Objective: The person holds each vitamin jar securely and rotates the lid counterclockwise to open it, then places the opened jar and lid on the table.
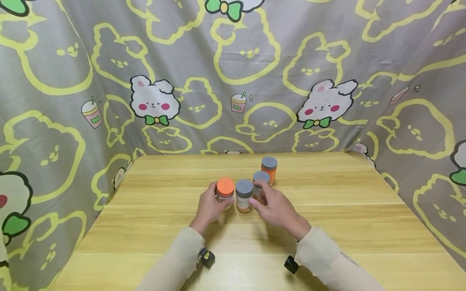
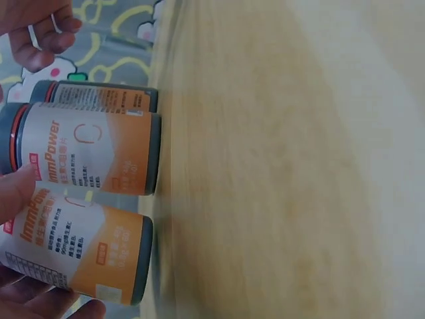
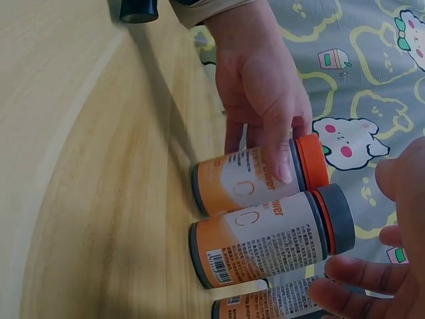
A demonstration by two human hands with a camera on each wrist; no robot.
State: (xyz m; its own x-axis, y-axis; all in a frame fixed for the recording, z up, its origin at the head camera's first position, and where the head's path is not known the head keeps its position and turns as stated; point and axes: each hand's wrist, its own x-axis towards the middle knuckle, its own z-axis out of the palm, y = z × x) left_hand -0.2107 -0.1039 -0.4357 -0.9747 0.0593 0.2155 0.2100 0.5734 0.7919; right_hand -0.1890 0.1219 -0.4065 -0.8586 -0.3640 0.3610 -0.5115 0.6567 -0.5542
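Pinching an orange-lidded, white-and-orange cylindrical plastic jar (image 1: 225, 188) in the left hand (image 1: 210, 204), likely for steadiness, just beside a matching grey-lidded jar (image 1: 244, 197) on the wood-grain worktop (image 1: 247, 258), with right hand (image 1: 275, 205) fingers loosely spread.

Grey cartoon-print curtain (image 1: 196, 52) around wooden table (image 1: 145, 226)

The orange-lidded bottle (image 2: 106, 249) and the grey-lidded bottle (image 2: 99, 146) beside it bear "ImmPower", a large "C" and Chinese print.
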